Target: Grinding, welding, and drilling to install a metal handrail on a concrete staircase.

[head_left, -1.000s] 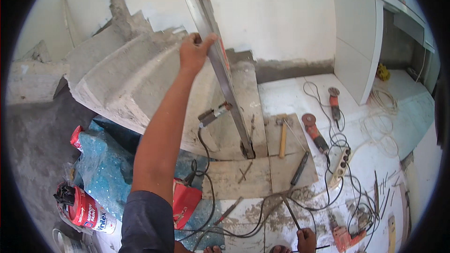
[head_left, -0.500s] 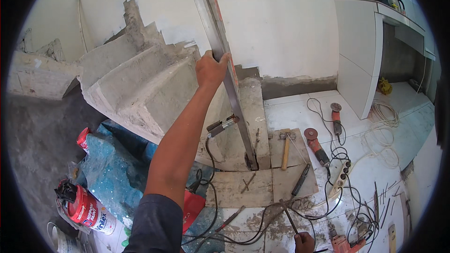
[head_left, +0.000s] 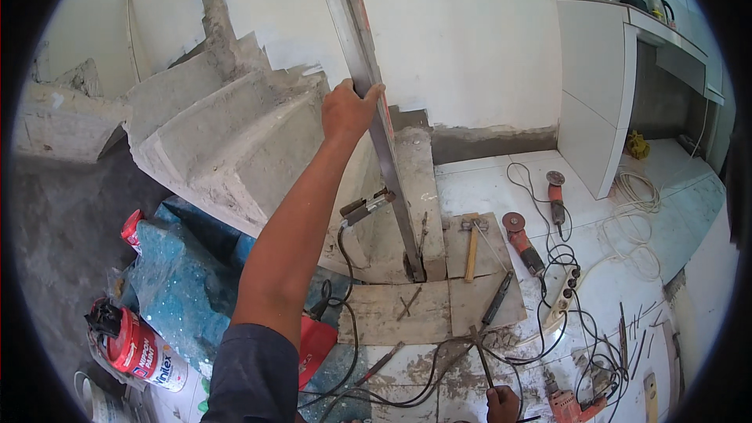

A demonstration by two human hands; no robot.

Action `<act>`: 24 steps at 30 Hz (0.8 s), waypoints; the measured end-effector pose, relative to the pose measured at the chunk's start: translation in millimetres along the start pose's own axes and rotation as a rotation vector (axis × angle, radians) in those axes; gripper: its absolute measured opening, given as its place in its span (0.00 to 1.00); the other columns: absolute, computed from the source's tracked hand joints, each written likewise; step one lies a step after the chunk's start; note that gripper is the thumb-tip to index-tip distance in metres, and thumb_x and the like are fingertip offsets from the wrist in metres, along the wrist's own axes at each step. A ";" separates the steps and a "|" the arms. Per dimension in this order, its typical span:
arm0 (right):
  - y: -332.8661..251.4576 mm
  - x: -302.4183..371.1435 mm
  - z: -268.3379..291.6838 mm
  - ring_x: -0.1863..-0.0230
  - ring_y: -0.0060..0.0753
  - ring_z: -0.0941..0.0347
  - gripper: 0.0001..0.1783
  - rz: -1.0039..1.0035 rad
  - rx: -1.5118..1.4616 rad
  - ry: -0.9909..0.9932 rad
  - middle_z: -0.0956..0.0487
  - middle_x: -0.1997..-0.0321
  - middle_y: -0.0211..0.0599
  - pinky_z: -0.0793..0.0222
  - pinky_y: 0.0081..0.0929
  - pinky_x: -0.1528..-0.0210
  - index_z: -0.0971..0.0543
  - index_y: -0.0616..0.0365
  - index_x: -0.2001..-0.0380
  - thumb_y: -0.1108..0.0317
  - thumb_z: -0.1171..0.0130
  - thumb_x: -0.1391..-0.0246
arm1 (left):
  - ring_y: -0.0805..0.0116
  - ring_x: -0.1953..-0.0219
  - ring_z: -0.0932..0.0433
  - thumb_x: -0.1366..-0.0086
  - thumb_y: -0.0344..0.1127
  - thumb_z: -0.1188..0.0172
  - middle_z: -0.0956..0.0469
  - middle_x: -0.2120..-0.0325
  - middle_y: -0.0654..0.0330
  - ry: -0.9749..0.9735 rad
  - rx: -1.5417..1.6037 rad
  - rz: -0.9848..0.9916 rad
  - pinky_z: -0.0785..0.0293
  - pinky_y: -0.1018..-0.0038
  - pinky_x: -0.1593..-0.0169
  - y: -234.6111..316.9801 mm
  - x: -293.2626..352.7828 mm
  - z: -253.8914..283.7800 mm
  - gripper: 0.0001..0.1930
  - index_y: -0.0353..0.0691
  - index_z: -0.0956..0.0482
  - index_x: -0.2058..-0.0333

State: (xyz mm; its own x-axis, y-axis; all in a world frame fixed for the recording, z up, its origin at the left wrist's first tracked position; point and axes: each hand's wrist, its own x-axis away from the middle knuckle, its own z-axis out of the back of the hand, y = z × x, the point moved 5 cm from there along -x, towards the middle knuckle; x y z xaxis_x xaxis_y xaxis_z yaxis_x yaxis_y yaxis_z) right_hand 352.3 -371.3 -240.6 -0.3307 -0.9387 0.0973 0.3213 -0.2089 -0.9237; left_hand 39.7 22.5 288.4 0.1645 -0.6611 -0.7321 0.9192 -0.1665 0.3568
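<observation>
My left hand is wrapped round a tall grey metal post, which leans a little and has its foot in a hole in the concrete at the bottom step. Low on the post sits a metal clamp with a black cable running down from it. At the lower edge my right hand is closed round a slim dark metal rod, its far end pointing away across the dusty floor. A hammer with a wooden handle and a black welding electrode holder lie on worn boards nearby.
Concrete stairs rise to the left. Two angle grinders, a power strip, tangled cables and an orange drill lie on the right. Blue sheeting and a red-and-white paint bucket stand at lower left.
The whole view has shifted slightly. My left hand keeps its hold on the post, and my right hand still grips the rod; nothing else has visibly moved.
</observation>
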 end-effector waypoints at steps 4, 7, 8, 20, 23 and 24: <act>4.2 -4.0 -2.7 0.69 0.29 0.31 0.14 -0.055 -0.041 -0.054 0.22 0.73 0.37 0.33 0.33 0.64 0.19 0.62 0.63 0.60 0.40 0.38 | 0.46 0.55 0.18 0.42 0.58 0.34 0.18 0.62 0.38 -0.132 -0.007 0.084 0.24 0.57 0.49 0.8 -0.9 0.4 0.31 0.27 0.20 0.61; -7.3 -3.0 -7.2 0.68 0.29 0.29 0.14 -0.045 -0.034 -0.026 0.22 0.73 0.37 0.31 0.32 0.63 0.18 0.62 0.64 0.60 0.40 0.38 | 0.46 0.53 0.18 0.43 0.58 0.33 0.18 0.60 0.39 -0.075 -0.041 0.058 0.24 0.58 0.48 -5.9 -4.1 -5.1 0.32 0.27 0.20 0.59; -11.8 -2.0 -8.2 0.68 0.29 0.29 0.14 -0.042 -0.034 -0.027 0.22 0.73 0.37 0.31 0.32 0.63 0.18 0.62 0.64 0.60 0.40 0.38 | 0.46 0.53 0.19 0.43 0.58 0.33 0.19 0.59 0.39 -0.069 -0.060 0.066 0.24 0.58 0.48 -12.2 -3.1 -5.1 0.33 0.27 0.20 0.59; -17.6 6.2 23.9 0.72 0.42 0.23 0.19 -0.091 0.005 0.026 0.20 0.76 0.47 0.29 0.38 0.67 0.20 0.64 0.68 0.55 0.37 0.42 | 0.51 0.47 0.21 0.39 0.54 0.32 0.21 0.50 0.43 -0.192 0.264 -0.255 0.27 0.62 0.44 -35.7 40.1 -27.6 0.33 0.31 0.24 0.47; -4.7 12.9 61.9 0.75 0.41 0.24 0.17 -0.177 0.053 0.086 0.20 0.76 0.45 0.30 0.37 0.69 0.20 0.62 0.65 0.57 0.37 0.41 | 0.55 0.43 0.24 0.34 0.37 0.36 0.27 0.42 0.44 -0.415 0.338 -0.298 0.28 0.64 0.42 -69.3 159.9 -28.3 0.32 0.31 0.36 0.35; -4.5 13.9 75.9 0.76 0.39 0.24 0.16 -0.178 0.051 0.136 0.20 0.77 0.44 0.30 0.36 0.70 0.21 0.62 0.64 0.57 0.37 0.41 | 0.58 0.45 0.23 0.35 0.34 0.36 0.24 0.44 0.44 -0.520 0.218 -0.377 0.28 0.65 0.42 -101.5 198.1 -21.7 0.30 0.33 0.33 0.37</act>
State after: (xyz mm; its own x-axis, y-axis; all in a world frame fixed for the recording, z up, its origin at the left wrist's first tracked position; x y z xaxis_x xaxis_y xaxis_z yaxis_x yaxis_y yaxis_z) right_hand 413.6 -404.3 -206.9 -0.5021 -0.8406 0.2033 0.2904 -0.3852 -0.8760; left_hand -13.2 -75.7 94.6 -0.3970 -0.7859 -0.4740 0.7780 -0.5621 0.2804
